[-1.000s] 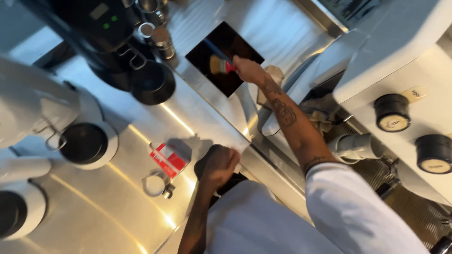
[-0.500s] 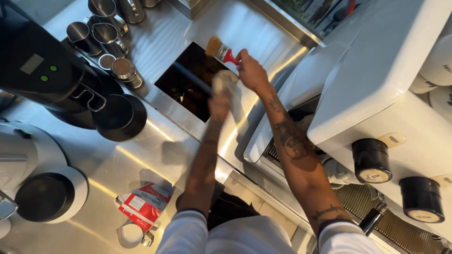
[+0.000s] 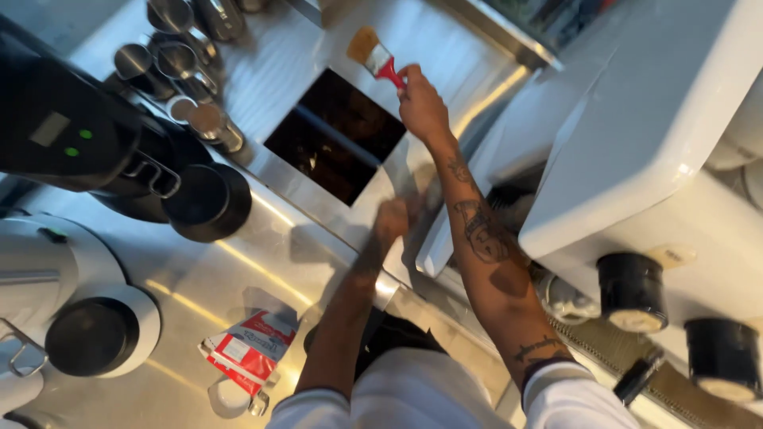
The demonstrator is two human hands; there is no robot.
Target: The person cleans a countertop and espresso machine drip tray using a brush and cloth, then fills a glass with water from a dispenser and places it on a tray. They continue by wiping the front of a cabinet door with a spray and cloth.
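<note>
My right hand [image 3: 421, 102] grips the red handle of a small brush [image 3: 373, 54] with pale bristles, held above the far edge of a dark square opening [image 3: 334, 135] set into the steel counter [image 3: 278, 262]. My left hand [image 3: 393, 218] is blurred by motion at the near right corner of that opening, and whether it holds anything is unclear. Both forearms reach out from white sleeves at the bottom of the view.
A black grinder [image 3: 71, 135] with a dark cup [image 3: 207, 202] stands at left, with several metal jugs [image 3: 179, 56] behind it. A red and white packet [image 3: 250, 349] lies on the counter. A white espresso machine [image 3: 636, 135] with round gauges [image 3: 632, 290] fills the right side.
My right hand has lifted the brush farther away past the opening. My left hand has drawn back from beside the brush toward the opening's near corner.
</note>
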